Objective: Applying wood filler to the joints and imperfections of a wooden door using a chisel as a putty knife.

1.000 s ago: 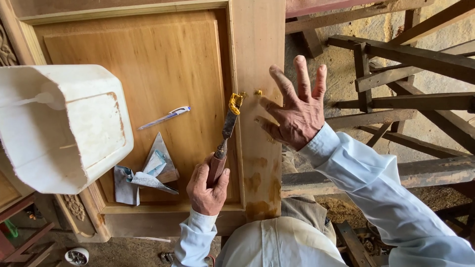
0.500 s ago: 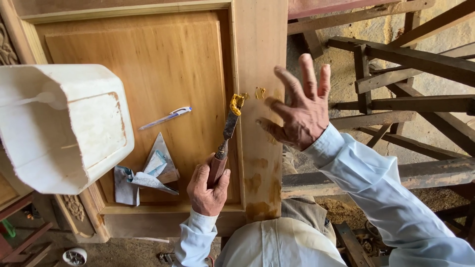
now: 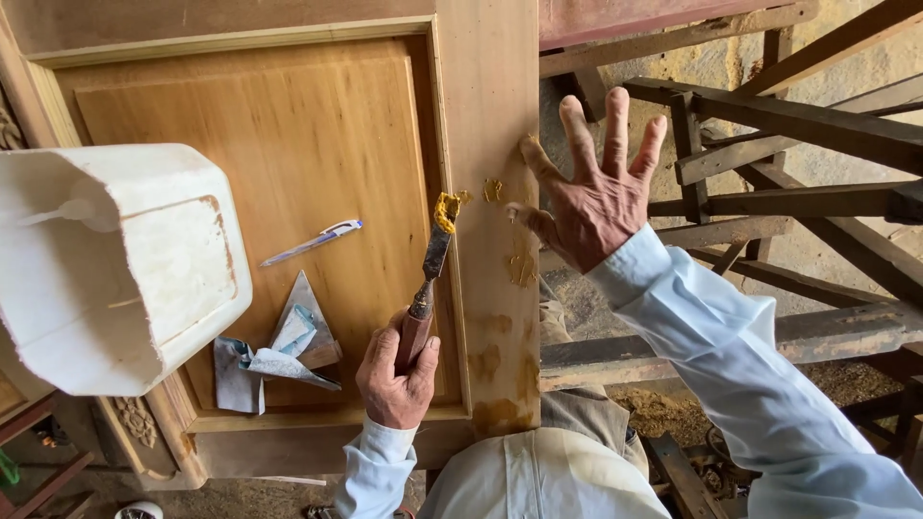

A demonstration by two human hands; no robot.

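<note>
Workshop clutter frames one wooden door (image 3: pixel 288 144) lying flat, its recessed panel pale orange-brown and its right stile running top to bottom of the view. At the far left, overlapping the door's left edge, sits one white plastic container (image 3: pixel 115 269), cut open and stained at the rim. Right of it, on the panel, lies one white-and-blue pen (image 3: pixel 312 242), and below the pen a small heap of grey sandpaper scraps (image 3: pixel 274 360) with a triangular piece on top. Further right, near the door's lower edge, the left hand (image 3: pixel 397 382) is closed around the reddish wooden handle of one putty knife (image 3: pixel 430 274); the blade points up and away from the body, its tip loaded with yellow wood filler (image 3: pixel 446 211) and sitting at the moulding between panel and stile. On the stile itself I count several yellow filler dabs (image 3: pixel 493 189), from level with the blade tip down to the bottom edge. Right of the stile, the right hand (image 3: pixel 596 197) is raised with all five fingers spread wide, holding nothing; its thumb lies against the stile's edge near the dabs. Beyond it, to the far right, dark timber frames (image 3: pixel 798 125) cross over a dusty floor.
</note>
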